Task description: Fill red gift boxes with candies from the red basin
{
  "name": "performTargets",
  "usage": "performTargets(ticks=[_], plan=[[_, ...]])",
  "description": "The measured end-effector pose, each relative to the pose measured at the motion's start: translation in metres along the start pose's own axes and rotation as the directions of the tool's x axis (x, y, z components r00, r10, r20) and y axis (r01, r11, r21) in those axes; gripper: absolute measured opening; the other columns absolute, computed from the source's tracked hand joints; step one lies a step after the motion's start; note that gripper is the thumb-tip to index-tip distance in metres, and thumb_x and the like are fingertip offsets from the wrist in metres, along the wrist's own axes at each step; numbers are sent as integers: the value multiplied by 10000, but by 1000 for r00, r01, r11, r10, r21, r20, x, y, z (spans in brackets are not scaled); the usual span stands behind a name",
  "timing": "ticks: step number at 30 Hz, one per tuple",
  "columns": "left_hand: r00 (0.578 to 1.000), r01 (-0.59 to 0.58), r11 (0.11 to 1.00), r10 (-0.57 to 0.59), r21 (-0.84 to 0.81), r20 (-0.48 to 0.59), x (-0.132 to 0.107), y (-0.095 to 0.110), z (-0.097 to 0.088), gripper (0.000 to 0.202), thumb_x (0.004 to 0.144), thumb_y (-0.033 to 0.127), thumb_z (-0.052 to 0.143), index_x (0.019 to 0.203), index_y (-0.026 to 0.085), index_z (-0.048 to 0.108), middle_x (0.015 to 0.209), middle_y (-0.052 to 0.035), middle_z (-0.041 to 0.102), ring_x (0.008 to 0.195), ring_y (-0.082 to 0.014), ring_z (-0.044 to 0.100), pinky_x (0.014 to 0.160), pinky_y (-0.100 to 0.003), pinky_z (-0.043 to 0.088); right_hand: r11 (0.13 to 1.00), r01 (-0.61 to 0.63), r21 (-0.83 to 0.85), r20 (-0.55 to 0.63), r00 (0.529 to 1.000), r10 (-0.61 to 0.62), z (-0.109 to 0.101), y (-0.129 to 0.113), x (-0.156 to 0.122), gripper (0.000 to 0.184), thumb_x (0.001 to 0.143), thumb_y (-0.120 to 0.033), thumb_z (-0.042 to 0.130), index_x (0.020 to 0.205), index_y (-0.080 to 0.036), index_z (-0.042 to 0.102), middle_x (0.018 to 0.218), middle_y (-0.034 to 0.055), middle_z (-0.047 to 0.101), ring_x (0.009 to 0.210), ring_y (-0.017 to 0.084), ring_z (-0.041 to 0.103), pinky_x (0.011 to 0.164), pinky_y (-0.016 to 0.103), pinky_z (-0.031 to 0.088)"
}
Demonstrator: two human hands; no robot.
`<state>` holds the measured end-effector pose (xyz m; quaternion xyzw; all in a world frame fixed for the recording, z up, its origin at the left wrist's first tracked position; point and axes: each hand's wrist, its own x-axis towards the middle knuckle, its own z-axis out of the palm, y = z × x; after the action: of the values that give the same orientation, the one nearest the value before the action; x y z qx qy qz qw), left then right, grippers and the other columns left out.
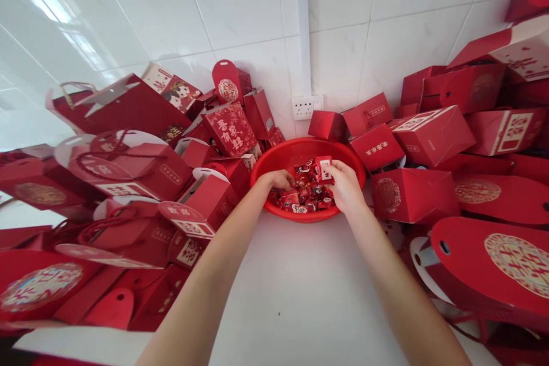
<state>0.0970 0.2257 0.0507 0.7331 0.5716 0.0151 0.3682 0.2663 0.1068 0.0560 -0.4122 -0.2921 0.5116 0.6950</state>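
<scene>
A round red plastic basket [309,217] holds a loose heap of small wrapped candies [302,197] in red, white and dark wrappers. My right hand [346,184] is over the basket's right side, pinching a small red packet [323,170] with a white label and dark characters. On the left side, my left hand [278,180] reaches down inside the rim, its fingers bent together at the candies. A red square wrapper [290,199] lies just below those fingertips. What the left fingers grip, if anything, is hidden.
Red gift boxes [132,166] with cords and gold print are piled at left. More red boxes [422,131] crowd the right, some touching near the basket. Behind stands a white tiled wall with a power socket [307,107]. The white tabletop [295,286] lies in front.
</scene>
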Motion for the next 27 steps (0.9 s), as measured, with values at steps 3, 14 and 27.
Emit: performTargets(ticks=[3,14,27], plan=[[997,-30,994,23,-105,-73,1,-2,0,323,503,32,814,803,141,760,448,46,557,444,-135,513,486,-241,400,1000,0,1,-5,1000,0,1,-1,-1,215,524,-306,776,677,-209,660,635,-22,702,655,177,646,584,266,461],[907,-362,805,186,-471,-378,2,4,-1,531,544,157,919,1018,114,684,685,-7,699,637,-146,662,676,-277,535,1000,-21,-6,-11,1000,21,2,-3,-2,188,538,-283,763,674,-213,654,630,-21,696,609,169,617,565,269,448],[920,-393,840,356,-374,-167,-3,6,1,381,635,107,811,1013,120,765,683,-10,716,627,-137,644,682,-266,523,1000,-17,10,-18,1000,17,2,-2,-1,202,518,-288,779,658,-210,656,595,-43,655,585,138,571,559,252,443]])
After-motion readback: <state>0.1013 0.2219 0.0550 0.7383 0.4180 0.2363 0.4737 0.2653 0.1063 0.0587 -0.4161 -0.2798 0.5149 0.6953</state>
